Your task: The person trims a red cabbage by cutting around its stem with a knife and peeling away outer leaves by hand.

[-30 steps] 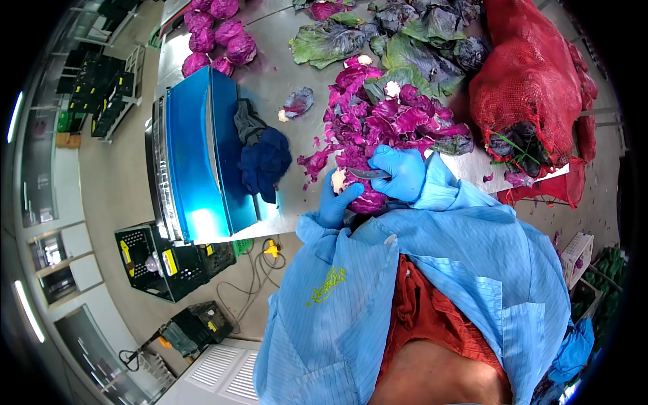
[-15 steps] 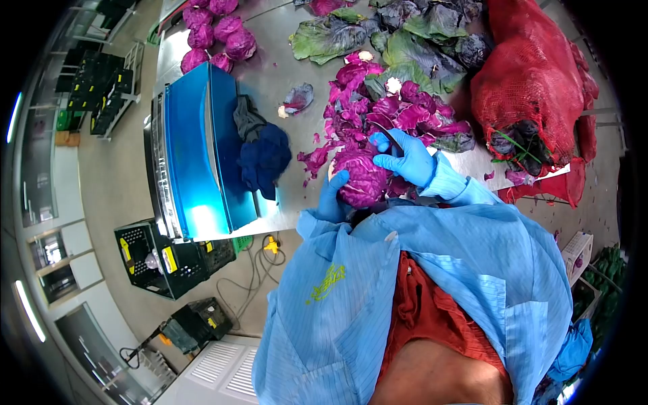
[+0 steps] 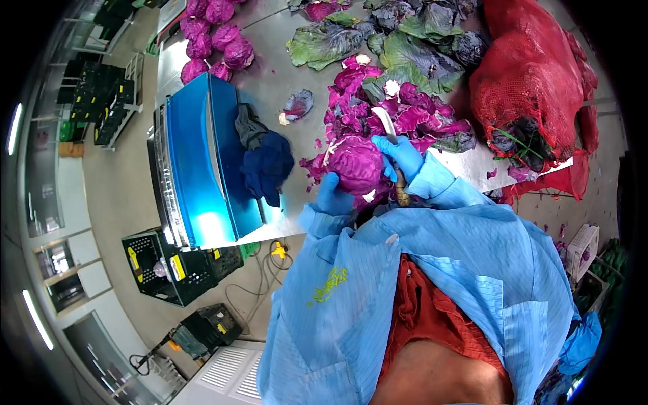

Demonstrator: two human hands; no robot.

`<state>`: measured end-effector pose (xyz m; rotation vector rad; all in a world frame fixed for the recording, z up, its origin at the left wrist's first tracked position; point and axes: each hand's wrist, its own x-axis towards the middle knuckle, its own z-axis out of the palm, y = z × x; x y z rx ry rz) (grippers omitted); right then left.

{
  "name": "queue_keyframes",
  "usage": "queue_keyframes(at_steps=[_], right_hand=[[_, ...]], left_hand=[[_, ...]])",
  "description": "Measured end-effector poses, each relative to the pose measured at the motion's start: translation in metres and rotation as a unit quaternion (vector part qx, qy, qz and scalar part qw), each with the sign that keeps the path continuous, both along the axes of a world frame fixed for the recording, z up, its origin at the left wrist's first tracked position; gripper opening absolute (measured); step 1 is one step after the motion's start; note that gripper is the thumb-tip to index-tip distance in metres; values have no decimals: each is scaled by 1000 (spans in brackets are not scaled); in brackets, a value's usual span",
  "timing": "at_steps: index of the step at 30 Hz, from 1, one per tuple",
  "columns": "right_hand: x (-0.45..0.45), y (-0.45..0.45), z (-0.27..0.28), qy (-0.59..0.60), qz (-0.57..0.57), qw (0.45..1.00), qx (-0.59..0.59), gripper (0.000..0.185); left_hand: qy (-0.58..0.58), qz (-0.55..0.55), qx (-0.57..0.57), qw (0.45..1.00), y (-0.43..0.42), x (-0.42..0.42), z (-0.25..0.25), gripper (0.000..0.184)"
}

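A red cabbage (image 3: 356,164), bright purple and round, sits at the near side of the metal table. My left hand (image 3: 334,196), in a blue glove, is closed against the cabbage's lower left side, holding it. My right hand (image 3: 405,158), also gloved, is wrapped round a knife (image 3: 385,124) at the cabbage's right side. The knife's pale curved blade points away from me, and its brownish handle sticks out below the fist. Just beyond the cabbage lies a heap of torn purple leaves (image 3: 418,113) with pale cut stem pieces.
Several peeled cabbages (image 3: 237,52) stand at the far left. A blue metal-looking box (image 3: 202,162) and dark blue cloth (image 3: 267,165) lie left of my hands. Large green outer leaves (image 3: 324,44) are spread at the back. A red mesh sack (image 3: 526,74) rests on the right.
The knife has turned, so its blade now points away from me and its handle shows below my right hand. The cabbage has shifted slightly and shows a different side.
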<state>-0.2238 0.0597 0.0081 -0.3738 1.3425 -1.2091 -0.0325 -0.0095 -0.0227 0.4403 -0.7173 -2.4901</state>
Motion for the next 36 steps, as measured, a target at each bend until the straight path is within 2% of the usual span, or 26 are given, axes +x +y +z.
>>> queue_keyframes(at_steps=[2, 4, 5, 8, 9, 12, 13, 14, 17, 20, 27, 32, 35, 36], right_hand=[[2, -3, -11, 40, 24, 999, 16, 54], [5, -8, 11, 106, 48, 992, 45, 52], [11, -8, 29, 149, 18, 986, 67, 41], [15, -14, 27, 247, -136, 957, -72, 33], [12, -11, 47, 209, -107, 972, -14, 35], [20, -6, 17, 285, -93, 938, -177, 40], [23, 2, 31, 262, -15, 958, -118, 44], [29, 3, 18, 276, -16, 948, -159, 48], [45, 6, 12, 308, -37, 936, -167, 51], [50, 4, 13, 385, -70, 897, -206, 47], [45, 2, 18, 337, -61, 924, -170, 33], [40, 3, 22, 305, -52, 943, -123, 28], [41, 3, 36, 232, -68, 967, -82, 27], [41, 3, 30, 270, -69, 955, -102, 23]], left_hand=[[-13, 41, 78, 996, 1, -3, 3, 82], [20, 24, 98, 995, -5, -6, 2, 83], [20, 32, 112, 993, -4, -7, 6, 83], [24, 43, 181, 982, -3, -15, 21, 84], [26, 46, 208, 977, -3, -15, 24, 84], [-6, 85, 229, 970, -6, -17, 23, 85], [3, 72, 231, 970, -7, -16, 19, 86], [12, 60, 233, 971, -9, -13, 14, 86], [9, 62, 220, 974, -8, -17, 19, 85], [19, 68, 219, 973, -5, -20, 19, 84], [14, 66, 285, 956, -3, -19, 23, 83], [-47, 89, 244, 964, 2, -19, 31, 85], [-66, 87, 240, 964, 2, -18, 30, 85], [-67, 84, 241, 965, 2, -17, 29, 85]])
